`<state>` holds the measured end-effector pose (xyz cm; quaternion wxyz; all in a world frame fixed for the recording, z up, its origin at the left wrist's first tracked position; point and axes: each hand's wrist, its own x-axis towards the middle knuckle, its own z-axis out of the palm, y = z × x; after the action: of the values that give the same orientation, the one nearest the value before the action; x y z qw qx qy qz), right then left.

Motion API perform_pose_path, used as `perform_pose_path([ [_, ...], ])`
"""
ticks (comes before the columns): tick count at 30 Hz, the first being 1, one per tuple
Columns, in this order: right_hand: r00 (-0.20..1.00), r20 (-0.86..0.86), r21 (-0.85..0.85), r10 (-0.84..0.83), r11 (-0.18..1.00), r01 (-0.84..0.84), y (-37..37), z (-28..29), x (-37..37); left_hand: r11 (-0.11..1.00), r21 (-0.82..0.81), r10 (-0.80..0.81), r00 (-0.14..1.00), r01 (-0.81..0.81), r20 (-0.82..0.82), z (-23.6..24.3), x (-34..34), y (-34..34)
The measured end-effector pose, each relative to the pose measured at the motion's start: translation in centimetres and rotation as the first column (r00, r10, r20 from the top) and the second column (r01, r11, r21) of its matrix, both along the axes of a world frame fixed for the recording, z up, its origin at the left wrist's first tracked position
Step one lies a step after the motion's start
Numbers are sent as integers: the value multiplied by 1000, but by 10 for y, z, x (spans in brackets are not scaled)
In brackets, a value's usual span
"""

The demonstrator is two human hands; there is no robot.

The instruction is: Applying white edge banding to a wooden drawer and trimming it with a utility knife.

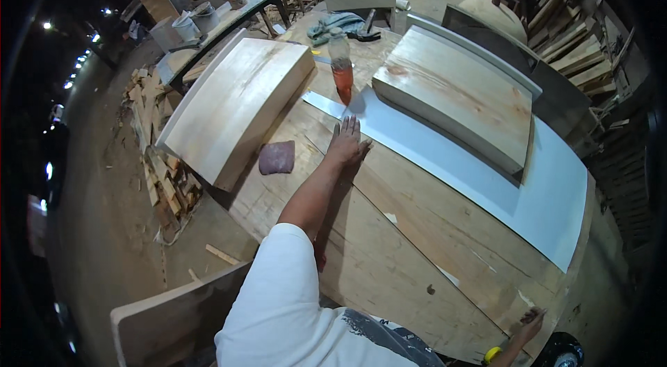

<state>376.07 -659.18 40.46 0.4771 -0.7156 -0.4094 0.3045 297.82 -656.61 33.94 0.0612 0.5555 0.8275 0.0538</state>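
My left hand (345, 143) reaches far across the wooden worktable (417, 270), fingers stretched out flat. Its fingertips lie at the near edge of a white sheet (445, 159), just short of a clear bottle (342, 75) part full of orange-red liquid. At the lower right, over the table's near edge, my right hand (532, 320) has its fingers curled together; whatever they hold is too small to make out. Left of my left arm lies a purplish square pad (276, 157). A pale wooden drawer-like box (458, 89) rests on the white sheet, and a similar box (243, 99) stands on the left.
A hammer (368, 28) and a bluish cloth (335, 28) lie at the table's far end. A round yellow thing (492, 354) is beside my right forearm. Beyond the left box is a bench (240, 16) with buckets. Scrap wood (163, 165) is heaped on the floor at left.
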Motion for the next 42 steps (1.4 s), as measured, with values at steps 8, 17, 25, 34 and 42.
perform_pose_path([
  [8,970,-47,-43,237,970,-239,-53,2,-157,987,-5,161,986,-161,-32,15,-8,-14],
  [17,863,-184,-4,470,878,-479,-86,-2,-214,946,-265,204,979,-188,32,79,-18,-42],
  [25,826,-104,-239,554,792,-561,-119,5,-227,573,787,347,938,-230,21,93,1,-243],
  [34,397,-90,-102,913,388,-916,-134,15,-270,521,-264,852,480,-812,208,-87,130,-491],
  [42,273,-93,-39,958,270,-962,-188,26,-287,720,-346,407,-38,-601,913,-135,217,-480],
])
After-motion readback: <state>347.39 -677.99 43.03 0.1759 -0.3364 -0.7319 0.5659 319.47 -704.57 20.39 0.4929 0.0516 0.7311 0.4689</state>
